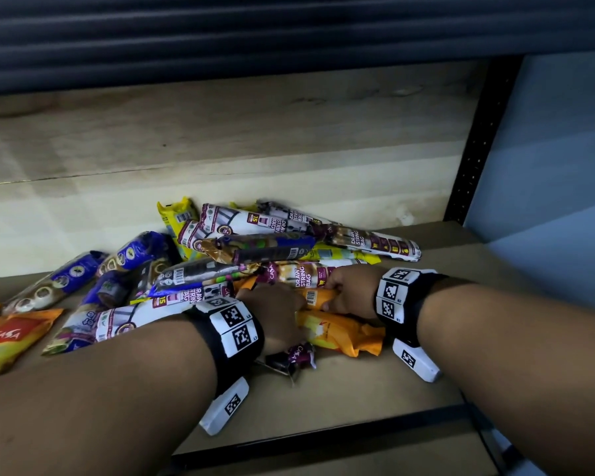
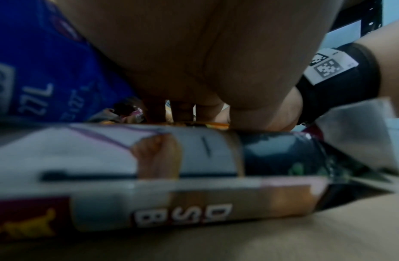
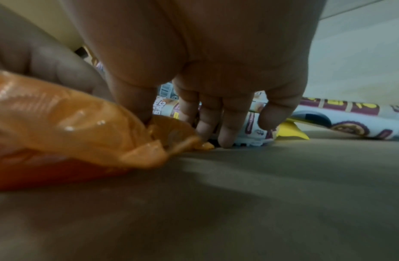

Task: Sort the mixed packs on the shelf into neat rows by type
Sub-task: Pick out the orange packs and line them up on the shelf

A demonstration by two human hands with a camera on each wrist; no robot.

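A jumbled heap of packs lies on the brown shelf (image 1: 358,393): white drawstring-bag rolls (image 1: 255,219), blue packs (image 1: 79,269), a yellow pack (image 1: 177,218) and orange packs. Both hands meet at the heap's front. My right hand (image 1: 352,290) grips the end of an orange pack (image 1: 320,297); in the right wrist view its thumb and forefinger pinch the orange wrapper (image 3: 71,123). My left hand (image 1: 275,314) lies knuckles up, its fingers curled over the orange packs' left end (image 1: 344,333). A white drawstring roll (image 2: 104,159) lies under the left wrist.
More orange packs (image 1: 11,334) sit at the far left. A pale back wall (image 1: 220,159) closes the shelf behind the heap. A black perforated post (image 1: 478,139) stands at the right, and a black rail (image 1: 323,438) runs along the front edge.
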